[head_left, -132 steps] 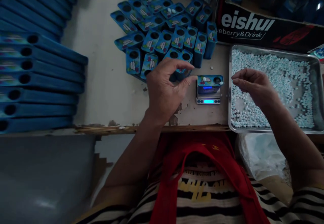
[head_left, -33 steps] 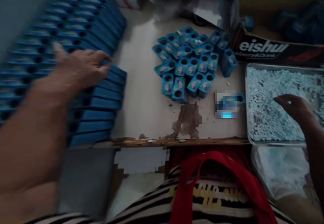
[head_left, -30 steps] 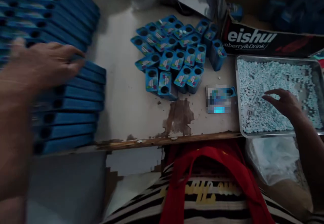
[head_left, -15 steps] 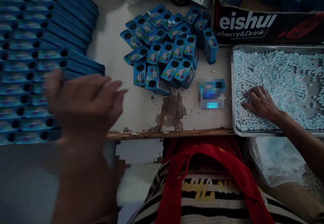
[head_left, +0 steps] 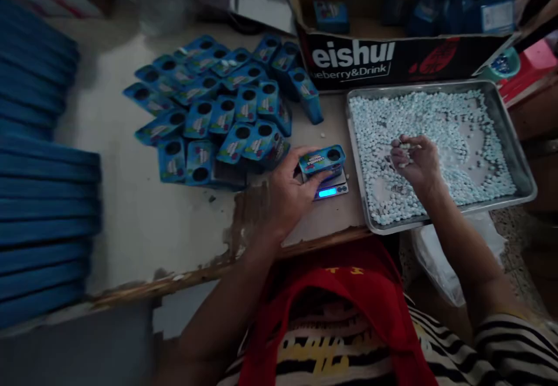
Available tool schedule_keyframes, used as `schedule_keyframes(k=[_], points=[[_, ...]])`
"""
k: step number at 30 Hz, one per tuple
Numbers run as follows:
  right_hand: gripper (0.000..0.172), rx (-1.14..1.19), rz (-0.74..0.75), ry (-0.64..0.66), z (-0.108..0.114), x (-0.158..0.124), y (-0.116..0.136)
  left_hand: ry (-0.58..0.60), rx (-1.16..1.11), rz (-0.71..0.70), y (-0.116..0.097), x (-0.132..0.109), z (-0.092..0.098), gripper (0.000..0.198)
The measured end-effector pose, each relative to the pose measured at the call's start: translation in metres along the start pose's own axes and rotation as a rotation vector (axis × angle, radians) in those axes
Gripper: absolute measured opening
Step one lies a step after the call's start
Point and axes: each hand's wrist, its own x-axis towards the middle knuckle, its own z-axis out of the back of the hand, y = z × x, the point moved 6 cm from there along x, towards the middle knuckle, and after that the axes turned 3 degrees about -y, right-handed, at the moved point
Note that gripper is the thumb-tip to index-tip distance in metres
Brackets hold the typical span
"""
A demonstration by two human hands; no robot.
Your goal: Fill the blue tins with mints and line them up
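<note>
My left hand (head_left: pixel 293 191) grips a blue candy tin (head_left: pixel 321 162) with a round dark hole in its top. The tin is on, or just over, a small digital scale (head_left: pixel 333 190) whose display glows blue. My right hand (head_left: pixel 416 162) is turned palm up above a metal tray (head_left: pixel 528 191), fingers curled around some small mints (head_left: pixel 403 156). Pale blue and white mints (head_left: pixel 440 118) spread across the tray beneath it. Left of the scale stands a cluster of similar blue tins (head_left: pixel 226 113), a few loose mints lying on top.
Long rows of blue tins (head_left: pixel 47 217) are stacked at the left. Behind the tray stands a black printed carton (head_left: pixel 405 60) with blue tins inside. The worn wooden table edge (head_left: pixel 174 281) runs in front of me. A clear plastic bag (head_left: pixel 449 258) is below the tray.
My left hand has come from the stacked rows to the scale and now holds a tin there. My right hand has lifted from the mints with some in its fingers. The view has shifted right.
</note>
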Motion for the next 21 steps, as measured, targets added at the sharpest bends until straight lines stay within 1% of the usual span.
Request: schedule_keyframes(k=[2, 4, 6, 8, 11, 14, 17, 21], points=[[0.023, 0.168, -0.004, 0.006, -0.003, 0.0, 0.004, 0.057, -0.012, -0.063, -0.025, 0.013, -0.004, 0.041], [0.026, 0.273, 0.03, 0.031, -0.008, -0.002, 0.015, 0.076, -0.031, -0.149, -0.051, 0.022, -0.011, 0.043], [0.034, 0.249, 0.121, 0.048, -0.014, -0.005, 0.033, 0.082, -0.042, -0.212, -0.071, 0.028, -0.024, 0.045], [0.041, 0.161, 0.232, 0.046, -0.022, -0.011, 0.054, 0.088, -0.041, -0.241, -0.081, 0.033, -0.039, 0.045], [0.048, 0.05, 0.37, 0.042, -0.037, -0.021, 0.074, 0.091, -0.043, -0.242, -0.084, 0.036, -0.059, 0.046], [0.051, 0.012, 0.454, 0.028, -0.048, -0.027, 0.076, 0.117, -0.033, -0.212, -0.08, 0.036, -0.072, 0.048], [0.051, 0.022, 0.482, 0.0, -0.051, -0.027, 0.069, 0.146, -0.036, -0.187, -0.078, 0.034, -0.081, 0.048], [0.051, 0.115, 0.457, -0.033, -0.051, -0.029, 0.063, 0.154, -0.072, -0.167, -0.076, 0.033, -0.089, 0.047]])
